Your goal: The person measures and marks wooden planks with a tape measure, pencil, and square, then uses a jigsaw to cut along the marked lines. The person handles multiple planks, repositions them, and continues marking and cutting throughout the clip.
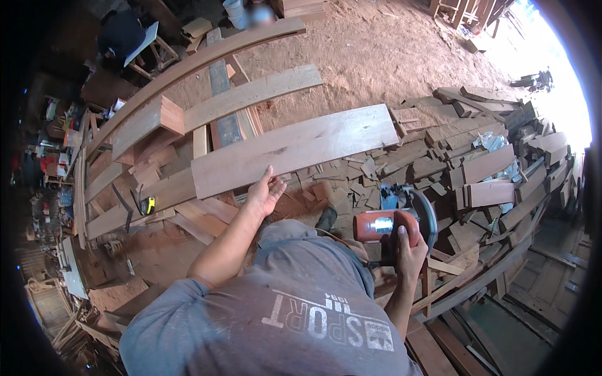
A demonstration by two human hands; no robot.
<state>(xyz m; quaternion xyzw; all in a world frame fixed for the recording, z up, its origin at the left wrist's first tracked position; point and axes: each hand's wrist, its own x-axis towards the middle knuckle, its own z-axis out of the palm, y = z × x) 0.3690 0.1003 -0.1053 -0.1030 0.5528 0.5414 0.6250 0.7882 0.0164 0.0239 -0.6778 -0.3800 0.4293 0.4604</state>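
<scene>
**Planks above a dusty floor**

The brown floor [370, 56] bears a heap of offcuts [486, 164] at right. A makeshift table [219, 76] of beams carries 2 long planks [263, 91] and, apparently, 1 wide board [295, 147]; 1 yellow tape measure [148, 205] lies on another plank [172, 192].

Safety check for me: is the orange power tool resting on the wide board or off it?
Off it: the right hand holds the power tool, and a visible gap separates it from the wide board.

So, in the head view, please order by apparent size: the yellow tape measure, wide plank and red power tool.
1. Wide plank
2. Red power tool
3. Yellow tape measure
The size differences look clear.
</scene>
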